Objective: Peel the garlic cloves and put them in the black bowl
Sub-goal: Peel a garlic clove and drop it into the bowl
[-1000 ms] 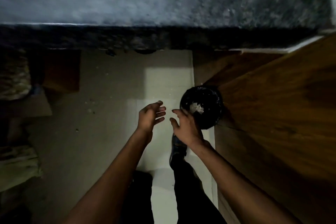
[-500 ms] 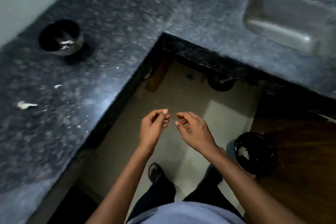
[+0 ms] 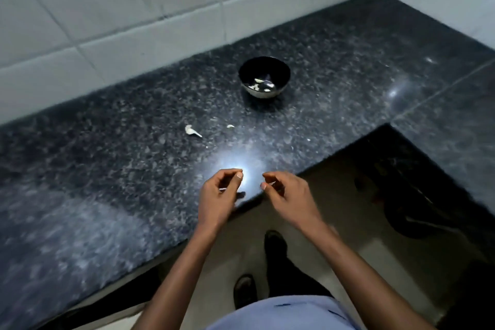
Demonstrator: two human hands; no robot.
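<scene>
Head view: the black bowl (image 3: 264, 76), containing peeled garlic cloves (image 3: 261, 84), is positioned on the granite surface (image 3: 107, 169). Both hands are held at its near edge, fingers curled; left hand (image 3: 221, 195) and right hand (image 3: 286, 193) contents cannot be determined. A garlic skin (image 3: 191, 131) is located nearby.

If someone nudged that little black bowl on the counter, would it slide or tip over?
The black bowl would probably slide: the granite counter looks polished and glossy. It seems unlikely to tip, being low and wide and sitting upright. It is likely light, since only a few garlic cloves lie inside.
</scene>
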